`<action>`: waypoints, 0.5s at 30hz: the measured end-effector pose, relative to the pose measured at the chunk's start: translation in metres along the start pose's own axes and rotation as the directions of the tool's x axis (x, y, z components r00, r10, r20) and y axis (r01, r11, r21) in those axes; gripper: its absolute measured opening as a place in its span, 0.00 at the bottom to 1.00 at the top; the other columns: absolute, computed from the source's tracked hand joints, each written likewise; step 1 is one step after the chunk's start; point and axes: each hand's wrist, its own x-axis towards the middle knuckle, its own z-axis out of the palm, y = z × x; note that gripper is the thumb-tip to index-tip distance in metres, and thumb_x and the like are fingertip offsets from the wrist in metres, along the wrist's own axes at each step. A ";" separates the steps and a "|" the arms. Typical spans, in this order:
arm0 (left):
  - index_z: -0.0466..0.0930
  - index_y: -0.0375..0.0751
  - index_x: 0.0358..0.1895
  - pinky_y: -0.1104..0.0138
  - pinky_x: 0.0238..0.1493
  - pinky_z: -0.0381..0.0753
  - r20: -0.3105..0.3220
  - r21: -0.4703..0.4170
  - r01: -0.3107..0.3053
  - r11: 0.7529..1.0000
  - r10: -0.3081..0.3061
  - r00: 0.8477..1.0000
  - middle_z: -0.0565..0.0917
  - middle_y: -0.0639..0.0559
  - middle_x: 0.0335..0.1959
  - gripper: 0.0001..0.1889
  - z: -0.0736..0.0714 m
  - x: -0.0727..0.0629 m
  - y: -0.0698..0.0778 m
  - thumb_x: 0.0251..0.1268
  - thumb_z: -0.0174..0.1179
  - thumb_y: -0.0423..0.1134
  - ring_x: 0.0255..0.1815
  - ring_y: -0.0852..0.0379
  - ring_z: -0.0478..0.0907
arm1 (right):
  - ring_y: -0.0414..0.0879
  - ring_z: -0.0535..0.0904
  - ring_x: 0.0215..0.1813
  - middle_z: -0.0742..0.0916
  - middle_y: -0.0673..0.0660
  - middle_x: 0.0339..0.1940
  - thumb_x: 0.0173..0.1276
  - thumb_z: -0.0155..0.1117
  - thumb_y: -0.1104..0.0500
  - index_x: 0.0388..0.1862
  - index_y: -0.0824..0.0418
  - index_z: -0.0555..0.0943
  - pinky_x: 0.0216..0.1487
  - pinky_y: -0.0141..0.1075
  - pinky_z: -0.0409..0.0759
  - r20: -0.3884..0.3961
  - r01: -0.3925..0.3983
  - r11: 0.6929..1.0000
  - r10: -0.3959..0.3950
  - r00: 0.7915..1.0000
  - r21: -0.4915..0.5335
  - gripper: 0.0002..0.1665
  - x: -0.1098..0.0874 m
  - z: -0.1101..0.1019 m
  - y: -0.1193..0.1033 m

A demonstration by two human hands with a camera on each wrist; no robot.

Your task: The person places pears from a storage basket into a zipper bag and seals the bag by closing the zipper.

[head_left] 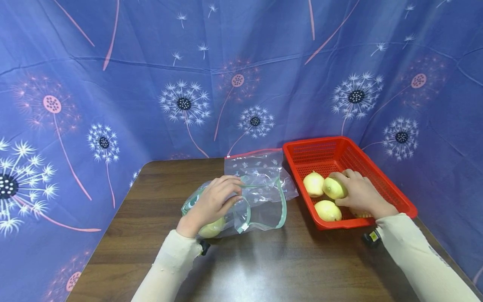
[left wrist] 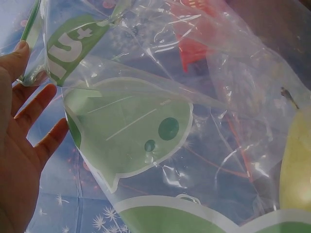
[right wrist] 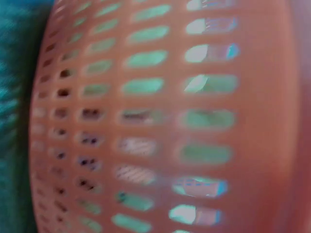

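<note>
A clear zip bag (head_left: 260, 209) with green trim and green print lies on the table, a yellow-green pear (head_left: 212, 228) inside it. My left hand (head_left: 215, 201) pinches the bag's edge between thumb and fingers; in the left wrist view the other fingers spread beside the film. Over in the red basket (head_left: 377, 178), my right hand (head_left: 358, 191) grips a pear (head_left: 335, 188) with thumb and fingers around it. Two more pears (head_left: 313, 184) (head_left: 327, 211) lie close by, and another is partly hidden beneath the hand. The right wrist view shows only the basket's slotted wall (right wrist: 262, 116).
The brown wooden table (head_left: 151, 201) carries everything. Behind it hangs a blue dandelion-print cloth (head_left: 211, 105), close against the basket's far side. A clear bag part with a red zip strip (head_left: 253, 153) lies flat left of the basket.
</note>
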 end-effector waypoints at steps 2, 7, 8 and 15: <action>0.76 0.40 0.39 0.57 0.46 0.78 -0.003 0.001 -0.004 1.000 0.004 1.000 0.83 0.46 0.50 0.06 0.000 0.000 0.000 0.65 0.64 0.35 0.59 0.47 0.77 | 0.63 0.74 0.47 0.77 0.66 0.46 0.40 0.83 0.55 0.59 0.57 0.75 0.37 0.59 0.72 -0.028 0.015 1.000 -0.015 1.000 0.003 0.44 0.002 -0.004 -0.004; 0.76 0.40 0.39 0.57 0.47 0.78 0.001 0.003 0.001 1.000 -0.001 1.000 0.83 0.45 0.50 0.06 0.000 0.000 0.000 0.66 0.64 0.35 0.59 0.47 0.77 | 0.63 0.72 0.47 0.76 0.66 0.46 0.39 0.83 0.59 0.59 0.57 0.75 0.38 0.57 0.69 -0.103 0.045 0.999 -0.042 0.994 0.026 0.45 0.006 -0.011 -0.014; 0.76 0.40 0.39 0.57 0.47 0.78 0.005 0.003 0.004 1.000 -0.004 1.000 0.83 0.45 0.50 0.05 0.000 0.000 0.000 0.66 0.63 0.35 0.60 0.47 0.77 | 0.63 0.71 0.48 0.75 0.67 0.47 0.39 0.83 0.59 0.59 0.58 0.75 0.38 0.58 0.68 -0.113 0.051 0.998 -0.047 0.993 0.035 0.45 0.007 -0.012 -0.017; 0.76 0.40 0.39 0.57 0.49 0.78 0.010 0.008 0.002 1.000 -0.002 1.000 0.83 0.45 0.50 0.05 0.000 -0.001 0.002 0.71 0.60 0.38 0.59 0.47 0.77 | 0.64 0.69 0.48 0.73 0.67 0.48 0.37 0.83 0.62 0.59 0.59 0.75 0.38 0.58 0.67 -0.177 0.110 0.992 -0.098 0.979 0.060 0.46 0.012 -0.019 -0.035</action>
